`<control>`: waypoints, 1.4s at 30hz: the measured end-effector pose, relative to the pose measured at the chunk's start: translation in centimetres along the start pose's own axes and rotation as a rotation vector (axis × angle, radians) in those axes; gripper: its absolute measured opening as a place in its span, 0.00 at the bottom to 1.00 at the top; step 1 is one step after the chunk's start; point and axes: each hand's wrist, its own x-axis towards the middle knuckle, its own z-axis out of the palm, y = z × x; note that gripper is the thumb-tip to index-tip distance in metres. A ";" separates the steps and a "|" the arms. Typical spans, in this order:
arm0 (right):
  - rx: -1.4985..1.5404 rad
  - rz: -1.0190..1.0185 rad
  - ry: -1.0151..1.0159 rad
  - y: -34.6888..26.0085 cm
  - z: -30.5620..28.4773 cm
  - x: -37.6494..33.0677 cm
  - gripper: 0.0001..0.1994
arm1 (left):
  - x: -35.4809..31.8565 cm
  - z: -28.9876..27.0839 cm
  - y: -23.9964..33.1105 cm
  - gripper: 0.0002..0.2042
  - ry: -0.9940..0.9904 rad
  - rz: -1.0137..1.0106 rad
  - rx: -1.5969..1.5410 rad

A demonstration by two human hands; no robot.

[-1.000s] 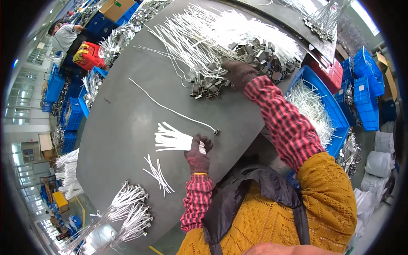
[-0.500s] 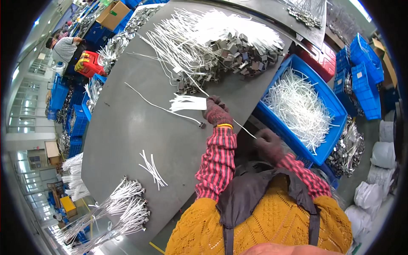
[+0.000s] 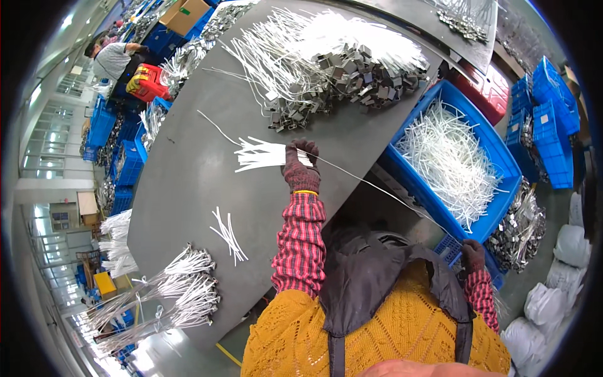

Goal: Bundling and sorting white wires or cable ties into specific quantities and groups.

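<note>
My left hand (image 3: 303, 166), in a dark knit glove, is closed around a bunch of short white sleeves (image 3: 259, 155), whose free ends fan out to the left over the grey table. A long thin white wire (image 3: 383, 191) runs from this hand down to the right, past the table's edge. At its far end my right hand (image 3: 472, 254), also gloved, is closed on it, low beside the blue bin. Another thin wire (image 3: 217, 127) lies on the table, with one end reaching under the sleeves. Just beyond my left hand is a heap of white wires with metal end pieces (image 3: 352, 78).
The blue bin (image 3: 505, 210) on the right holds many short white sleeves. Several loose sleeves (image 3: 230, 237) lie on the grey table (image 3: 188, 188). Tied wire bundles (image 3: 188, 292) rest at its near left corner. A co-worker (image 3: 112, 60) stands at the far left.
My right hand has swung far right and down, drawing the wire out long. My left hand, with the sleeves, has shifted slightly left and now covers the dark end of the wire on the table.
</note>
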 end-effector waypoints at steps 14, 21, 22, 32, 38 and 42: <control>-0.117 -0.193 -0.458 -9.7 18.0 -0.1 0.20 | -1.7 -2.3 1.6 0.08 -0.070 -0.028 0.029; -0.084 -0.383 -0.752 -22.9 41.1 -6.3 0.23 | -1.7 -4.2 0.6 0.06 -0.136 0.092 0.114; -0.082 -0.343 -0.765 -23.9 42.8 -7.1 0.24 | -1.3 -4.6 1.0 0.09 -0.096 0.111 0.187; -0.465 -1.296 -0.386 -28.5 48.5 -1.5 0.26 | -0.3 -7.9 7.2 0.10 0.151 -0.071 0.584; -0.556 -0.834 -0.585 -37.2 49.2 3.9 0.18 | -1.4 -9.7 9.7 0.11 0.189 0.010 0.555; -0.757 -1.363 -0.553 -36.3 46.8 2.9 0.10 | -2.0 -8.7 9.8 0.13 0.097 -0.018 0.440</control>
